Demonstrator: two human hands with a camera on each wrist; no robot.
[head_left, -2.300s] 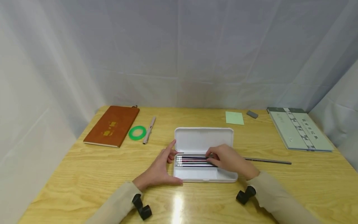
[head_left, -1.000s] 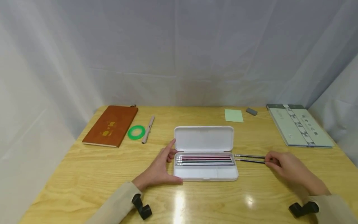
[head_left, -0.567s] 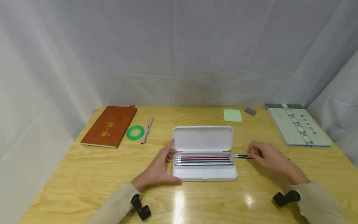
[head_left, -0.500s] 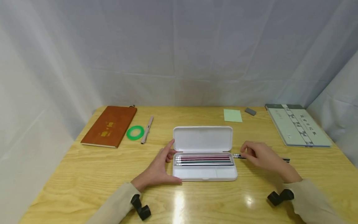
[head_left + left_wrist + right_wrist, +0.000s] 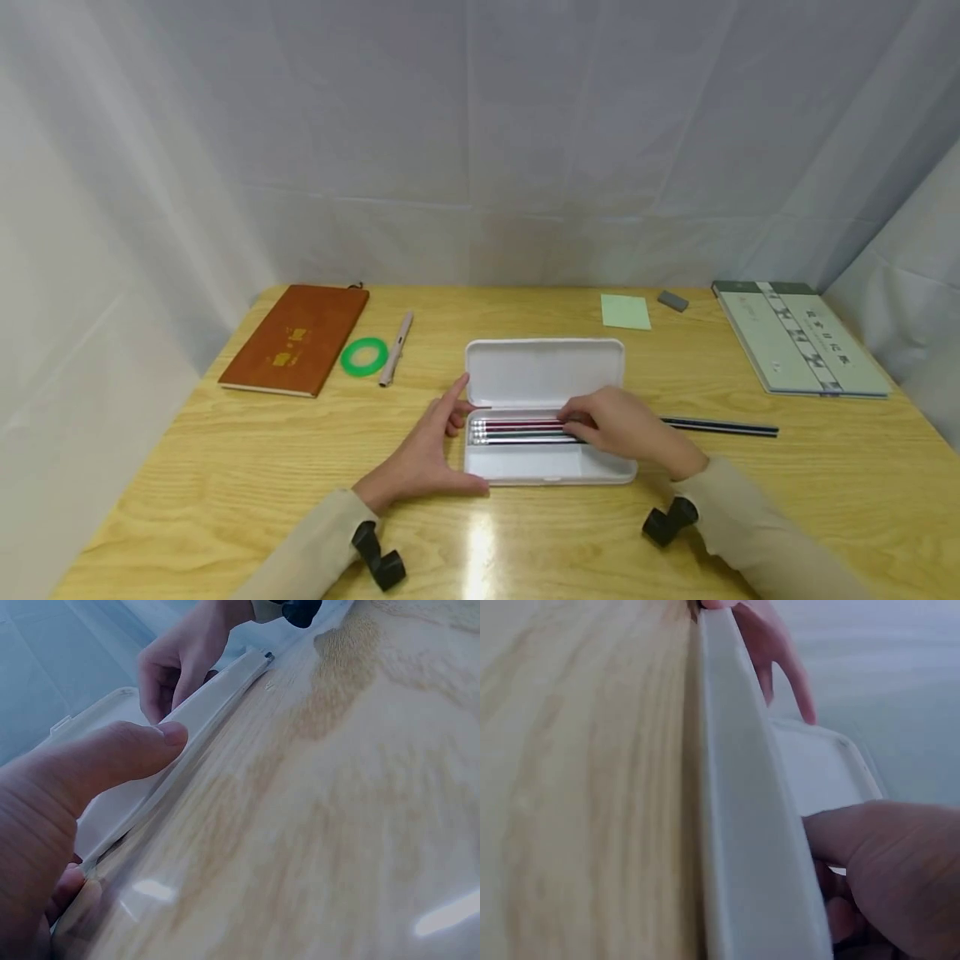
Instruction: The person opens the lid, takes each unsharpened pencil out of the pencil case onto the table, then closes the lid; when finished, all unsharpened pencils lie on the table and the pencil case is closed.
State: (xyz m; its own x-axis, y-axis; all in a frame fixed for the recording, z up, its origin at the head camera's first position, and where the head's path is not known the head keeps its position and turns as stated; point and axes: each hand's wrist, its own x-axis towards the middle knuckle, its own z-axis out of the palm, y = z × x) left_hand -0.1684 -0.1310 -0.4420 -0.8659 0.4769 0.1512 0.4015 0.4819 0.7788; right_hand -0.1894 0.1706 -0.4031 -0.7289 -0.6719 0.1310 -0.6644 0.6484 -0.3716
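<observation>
A white pencil case (image 5: 525, 463) lies with its lid raised in the head view. Several pencils (image 5: 521, 431) with silver ends lie in its rear compartment. My left hand (image 5: 423, 454) holds the case's left end, thumb along the front wall and fingers at the back by the lid. Over the pencils, my right hand (image 5: 618, 425) has thumb and forefinger closed at their middle, seemingly pinching one; its fingertips are partly hidden. Two dark pencils (image 5: 723, 427) lie on the table right of the case, partly behind the right wrist. The left wrist view shows the left thumb (image 5: 127, 754) against the case wall.
A brown notebook (image 5: 296, 340), green tape roll (image 5: 348, 357) and pale pen (image 5: 396, 348) lie to the left. Behind the case to the right are a green sticky note (image 5: 626, 312) and grey eraser (image 5: 672, 301). A pale green book (image 5: 802, 342) lies at far right.
My right hand set a second pencil beside the first on the table, shifted left along the pair, then came back over the case. My left hand has stayed at the case's left end.
</observation>
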